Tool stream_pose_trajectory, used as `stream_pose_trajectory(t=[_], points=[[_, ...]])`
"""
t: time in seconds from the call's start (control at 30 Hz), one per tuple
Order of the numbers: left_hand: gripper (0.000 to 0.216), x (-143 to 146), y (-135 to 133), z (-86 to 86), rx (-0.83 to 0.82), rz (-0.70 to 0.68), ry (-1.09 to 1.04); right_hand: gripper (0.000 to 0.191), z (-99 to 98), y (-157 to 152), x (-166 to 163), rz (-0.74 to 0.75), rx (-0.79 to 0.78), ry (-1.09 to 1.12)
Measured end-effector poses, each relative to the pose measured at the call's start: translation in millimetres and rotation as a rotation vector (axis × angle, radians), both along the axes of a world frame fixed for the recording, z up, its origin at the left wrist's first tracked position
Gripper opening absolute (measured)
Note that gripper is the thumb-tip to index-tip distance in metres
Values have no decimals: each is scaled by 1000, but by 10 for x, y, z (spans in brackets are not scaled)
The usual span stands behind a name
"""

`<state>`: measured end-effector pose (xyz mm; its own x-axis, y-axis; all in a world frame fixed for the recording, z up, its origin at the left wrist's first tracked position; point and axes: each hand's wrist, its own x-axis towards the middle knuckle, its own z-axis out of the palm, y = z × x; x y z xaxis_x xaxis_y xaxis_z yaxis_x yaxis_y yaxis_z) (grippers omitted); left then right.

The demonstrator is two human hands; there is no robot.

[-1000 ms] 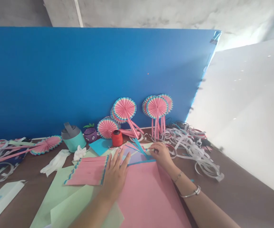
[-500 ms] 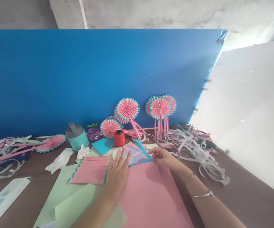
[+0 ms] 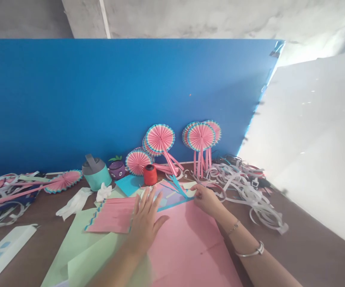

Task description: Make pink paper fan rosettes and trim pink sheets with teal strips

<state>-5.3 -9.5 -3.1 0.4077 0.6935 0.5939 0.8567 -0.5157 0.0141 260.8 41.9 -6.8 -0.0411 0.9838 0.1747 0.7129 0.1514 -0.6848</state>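
Observation:
My left hand [image 3: 145,221] lies flat with spread fingers on the left edge of a large pink paper sheet [image 3: 190,247]. It also touches a pleated pink paper piece [image 3: 112,215] with a blue zigzag edge. My right hand [image 3: 206,198] pinches the far right corner of the pink sheet, beside thin blue paper strips [image 3: 180,187]. Green paper sheets [image 3: 79,251] lie under the pink sheet on the left.
Finished pink paper fans [image 3: 200,137] lean on a blue board [image 3: 100,99] at the back. A red thread spool [image 3: 150,174], a teal cup [image 3: 96,173] and a purple pot [image 3: 117,168] stand nearby. Curled white paper strips [image 3: 250,187] pile at the right. A white board [image 3: 316,139] stands on the right.
My right hand has drawn the far corner of the pink sheet back toward me. My left hand slid slightly toward me and its thumb spread wider.

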Motion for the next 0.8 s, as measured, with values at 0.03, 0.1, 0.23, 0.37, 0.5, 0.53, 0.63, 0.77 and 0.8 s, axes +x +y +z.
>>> stream_pose_trajectory(t=[0.03, 0.1, 0.23, 0.37, 0.5, 0.53, 0.63, 0.77, 0.8], points=[[55, -13, -6, 14, 3, -5, -39, 39, 1, 2, 11, -18, 16, -27], [42, -24, -33, 51, 12, -38, -110, 38, 13, 2, 33, -47, 34, -57], [25, 24, -127, 117, -106, -216, -121, 28, 71, -26, 39, -62, 10, -93], [18, 94, -200, 130, -257, -290, 21, 22, 95, -48, 17, -9, -8, -102], [17, 165, -251, 110, -253, -248, 218, 22, 71, -27, 15, -47, 31, 12], [16, 187, -267, 98, -237, -229, 270, 23, 69, -19, 19, -71, 43, 36], [15, 249, -311, 35, -180, -180, 380, 29, 82, 1, 45, -138, 64, 59], [14, 269, -336, -34, -187, -169, 366, 34, 123, 25, 131, -203, 88, 44], [14, 263, -336, -39, -192, -176, 359, 35, 133, 39, 159, -220, 92, 31]])
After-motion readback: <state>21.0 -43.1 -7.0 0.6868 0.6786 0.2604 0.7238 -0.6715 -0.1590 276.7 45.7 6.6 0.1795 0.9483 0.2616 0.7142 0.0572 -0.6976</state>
